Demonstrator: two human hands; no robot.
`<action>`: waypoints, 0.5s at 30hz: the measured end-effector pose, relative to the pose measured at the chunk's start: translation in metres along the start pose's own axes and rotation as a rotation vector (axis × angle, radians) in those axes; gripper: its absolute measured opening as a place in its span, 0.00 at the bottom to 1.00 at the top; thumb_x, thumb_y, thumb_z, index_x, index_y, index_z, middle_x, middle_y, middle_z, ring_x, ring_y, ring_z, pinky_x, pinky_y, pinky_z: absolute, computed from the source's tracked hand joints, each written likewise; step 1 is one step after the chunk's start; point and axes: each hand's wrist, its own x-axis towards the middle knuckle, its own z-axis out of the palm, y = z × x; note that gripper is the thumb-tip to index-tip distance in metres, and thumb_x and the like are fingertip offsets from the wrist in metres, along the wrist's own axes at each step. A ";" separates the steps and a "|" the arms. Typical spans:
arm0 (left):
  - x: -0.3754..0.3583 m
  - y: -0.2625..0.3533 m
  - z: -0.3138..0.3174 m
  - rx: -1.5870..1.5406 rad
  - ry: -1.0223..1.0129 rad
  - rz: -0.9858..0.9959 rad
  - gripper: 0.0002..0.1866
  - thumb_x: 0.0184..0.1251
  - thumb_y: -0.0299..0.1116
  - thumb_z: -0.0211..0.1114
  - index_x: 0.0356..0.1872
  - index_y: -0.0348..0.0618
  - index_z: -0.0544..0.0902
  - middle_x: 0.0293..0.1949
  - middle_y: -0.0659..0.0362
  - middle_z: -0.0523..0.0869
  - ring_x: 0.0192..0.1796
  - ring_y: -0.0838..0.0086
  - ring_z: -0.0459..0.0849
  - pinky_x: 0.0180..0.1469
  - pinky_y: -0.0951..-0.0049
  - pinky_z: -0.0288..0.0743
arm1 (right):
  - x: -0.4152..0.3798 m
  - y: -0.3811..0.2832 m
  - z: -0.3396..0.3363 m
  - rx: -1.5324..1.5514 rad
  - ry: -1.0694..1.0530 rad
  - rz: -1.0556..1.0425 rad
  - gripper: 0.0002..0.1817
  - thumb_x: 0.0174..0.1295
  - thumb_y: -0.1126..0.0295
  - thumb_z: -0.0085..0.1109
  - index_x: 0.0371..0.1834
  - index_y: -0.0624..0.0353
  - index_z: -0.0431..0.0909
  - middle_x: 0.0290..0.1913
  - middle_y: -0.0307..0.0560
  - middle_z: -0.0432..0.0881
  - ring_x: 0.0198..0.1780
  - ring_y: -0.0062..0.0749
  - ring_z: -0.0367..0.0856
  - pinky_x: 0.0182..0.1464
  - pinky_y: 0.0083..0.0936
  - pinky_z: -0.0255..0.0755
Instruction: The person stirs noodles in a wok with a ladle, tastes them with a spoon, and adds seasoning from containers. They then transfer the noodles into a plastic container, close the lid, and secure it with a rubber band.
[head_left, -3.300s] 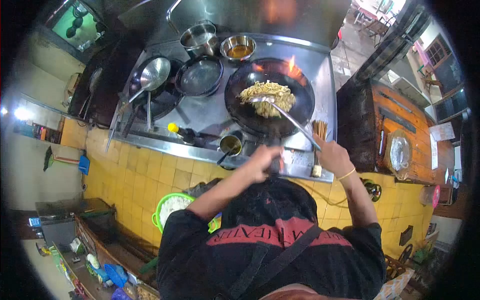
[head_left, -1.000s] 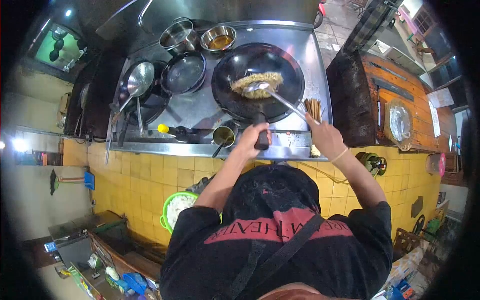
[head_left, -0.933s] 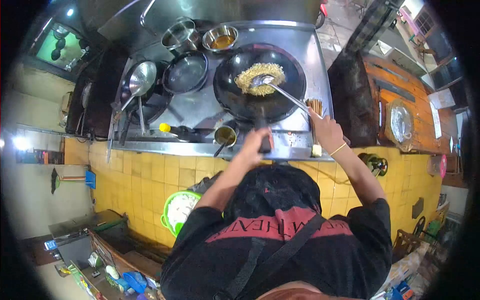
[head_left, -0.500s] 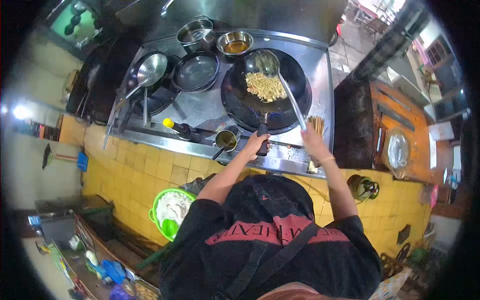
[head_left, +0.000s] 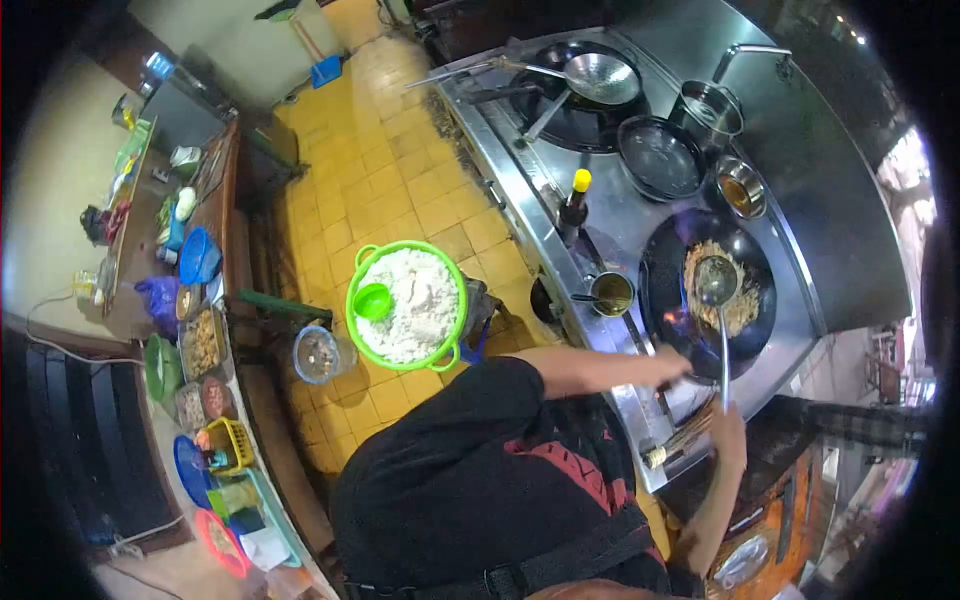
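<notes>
My left hand is closed at the handle of a black wok, though the grip is blurred and the handle mostly covered. In the wok lies a heap of light brown, shredded-looking food. My right hand is wrapped round the long metal handle of a ladle, whose round bowl rests on the food. Orange flame glows at the wok's near side. Beside the wok stand a metal cup of dark liquid with a spoon in it and a dark bottle with a yellow cap.
Farther along the steel stove are a black pan, a metal bowl of brown liquid, a pot and another ladle. Behind me stand a green basket of white rice and a long counter with several food containers.
My view has swung left, bringing the rice basket and counter into sight. The ladle's bowl has moved from the wok's far side down onto the food. Both hands keep their holds.
</notes>
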 end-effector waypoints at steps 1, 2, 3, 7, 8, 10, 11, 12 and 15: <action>-0.020 0.035 0.026 0.016 -0.006 0.144 0.08 0.54 0.33 0.63 0.27 0.38 0.81 0.25 0.57 0.82 0.24 0.73 0.81 0.27 0.72 0.77 | -0.025 -0.027 -0.044 -0.037 0.007 0.009 0.21 0.62 0.61 0.49 0.54 0.61 0.69 0.41 0.67 0.78 0.43 0.61 0.77 0.42 0.48 0.70; -0.051 0.083 0.035 -0.189 -0.079 0.085 0.07 0.55 0.33 0.62 0.26 0.40 0.80 0.25 0.57 0.82 0.24 0.73 0.80 0.27 0.73 0.77 | -0.045 -0.049 -0.080 -0.060 0.017 0.010 0.21 0.61 0.63 0.50 0.56 0.61 0.68 0.41 0.67 0.78 0.43 0.61 0.77 0.42 0.48 0.70; -0.083 0.131 0.044 -0.390 -0.140 0.012 0.06 0.56 0.33 0.61 0.25 0.41 0.80 0.25 0.58 0.82 0.23 0.73 0.80 0.27 0.74 0.76 | -0.060 -0.066 -0.105 -0.054 0.035 0.016 0.22 0.61 0.65 0.51 0.58 0.61 0.67 0.40 0.68 0.78 0.43 0.62 0.77 0.42 0.48 0.70; -0.084 0.140 0.016 -0.656 -0.276 -0.622 0.07 0.58 0.33 0.61 0.25 0.41 0.77 0.22 0.60 0.80 0.22 0.75 0.79 0.26 0.73 0.75 | -0.094 -0.083 -0.127 0.129 0.092 -0.035 0.26 0.56 0.75 0.54 0.61 0.62 0.66 0.41 0.69 0.77 0.43 0.62 0.76 0.43 0.47 0.70; -0.065 0.114 0.003 -0.595 -0.229 -0.626 0.08 0.59 0.34 0.61 0.26 0.41 0.78 0.21 0.60 0.79 0.22 0.74 0.79 0.25 0.72 0.75 | -0.096 -0.083 -0.125 0.170 0.119 -0.074 0.28 0.54 0.79 0.54 0.61 0.62 0.66 0.41 0.69 0.77 0.43 0.62 0.76 0.44 0.46 0.70; -0.069 0.091 -0.017 -0.417 -0.011 -0.507 0.11 0.59 0.34 0.61 0.25 0.36 0.78 0.23 0.56 0.81 0.22 0.69 0.79 0.25 0.66 0.73 | -0.101 -0.089 -0.123 0.143 0.108 -0.045 0.28 0.52 0.80 0.55 0.61 0.63 0.66 0.41 0.69 0.77 0.43 0.62 0.76 0.44 0.46 0.70; -0.071 0.071 -0.002 -0.308 0.055 -0.454 0.11 0.57 0.35 0.62 0.25 0.36 0.78 0.23 0.56 0.81 0.22 0.69 0.79 0.25 0.66 0.72 | -0.103 -0.094 -0.123 0.117 0.089 -0.019 0.28 0.51 0.81 0.55 0.60 0.64 0.67 0.41 0.68 0.77 0.43 0.62 0.77 0.45 0.45 0.70; -0.070 0.053 0.010 -0.189 0.120 -0.394 0.11 0.55 0.35 0.63 0.25 0.35 0.79 0.23 0.56 0.81 0.22 0.69 0.78 0.25 0.65 0.72 | -0.104 -0.101 -0.123 0.113 0.078 0.055 0.30 0.49 0.80 0.54 0.60 0.62 0.66 0.42 0.71 0.76 0.46 0.65 0.73 0.46 0.48 0.68; -0.142 0.145 0.029 -0.045 -0.068 -0.515 0.12 0.51 0.38 0.65 0.26 0.36 0.81 0.23 0.57 0.81 0.22 0.70 0.78 0.26 0.67 0.71 | -0.103 -0.125 -0.125 0.043 -0.023 0.302 0.32 0.49 0.81 0.53 0.62 0.59 0.64 0.43 0.71 0.76 0.47 0.62 0.74 0.47 0.48 0.68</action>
